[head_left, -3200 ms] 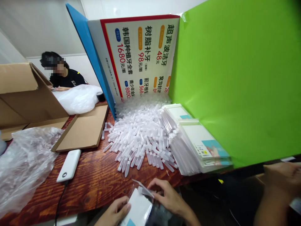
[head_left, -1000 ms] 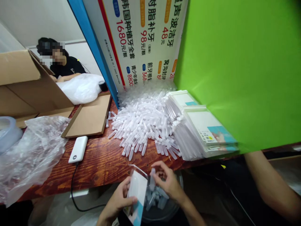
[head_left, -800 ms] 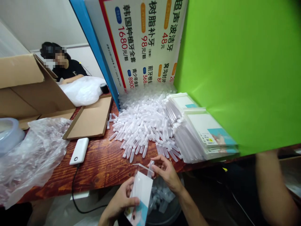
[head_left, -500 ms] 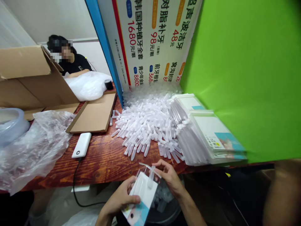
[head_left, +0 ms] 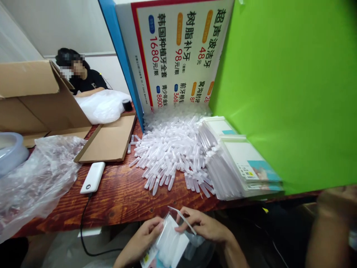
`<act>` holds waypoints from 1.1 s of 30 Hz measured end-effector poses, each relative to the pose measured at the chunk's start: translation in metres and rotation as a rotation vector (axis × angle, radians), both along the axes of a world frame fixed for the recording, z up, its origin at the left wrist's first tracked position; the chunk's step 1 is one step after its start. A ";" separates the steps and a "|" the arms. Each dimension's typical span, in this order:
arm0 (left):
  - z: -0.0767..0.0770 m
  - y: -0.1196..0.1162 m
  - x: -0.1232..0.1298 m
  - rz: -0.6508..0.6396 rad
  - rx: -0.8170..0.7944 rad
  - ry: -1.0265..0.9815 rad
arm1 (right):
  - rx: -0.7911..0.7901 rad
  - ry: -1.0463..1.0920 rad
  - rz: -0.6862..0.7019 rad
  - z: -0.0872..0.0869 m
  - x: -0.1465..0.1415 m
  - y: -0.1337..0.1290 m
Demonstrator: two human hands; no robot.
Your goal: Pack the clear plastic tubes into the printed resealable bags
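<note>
I see the clear pouch [head_left: 170,243] pinched between my left hand [head_left: 142,240] and right hand [head_left: 206,227] fingers [head_left: 182,226], below the worktop [head_left: 119,201] edge.

The table [head_left: 117,201] is red-brown with dark wood stripes. The tubes [head_left: 170,149] are see-through white. One board [head_left: 287,85] is bright green, one board edge [head_left: 119,56] blue. The box [head_left: 36,100] is brown. The charger [head_left: 93,177] is white.
</note>
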State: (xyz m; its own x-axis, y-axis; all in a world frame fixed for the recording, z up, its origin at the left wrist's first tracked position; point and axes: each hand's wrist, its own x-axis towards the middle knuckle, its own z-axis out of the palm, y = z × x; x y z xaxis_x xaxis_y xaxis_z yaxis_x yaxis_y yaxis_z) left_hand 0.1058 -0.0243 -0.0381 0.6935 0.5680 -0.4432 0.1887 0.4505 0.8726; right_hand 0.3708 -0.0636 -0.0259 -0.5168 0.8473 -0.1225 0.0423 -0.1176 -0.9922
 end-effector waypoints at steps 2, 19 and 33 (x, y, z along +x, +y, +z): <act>-0.003 -0.001 0.002 -0.009 0.025 0.018 | 0.011 -0.023 0.026 0.005 0.007 0.000; -0.010 -0.002 0.012 -0.030 0.093 0.017 | -0.083 0.050 -0.024 0.001 -0.013 -0.010; 0.015 -0.005 -0.006 -0.035 -0.188 -0.058 | 0.072 -0.003 -0.039 0.006 -0.025 -0.012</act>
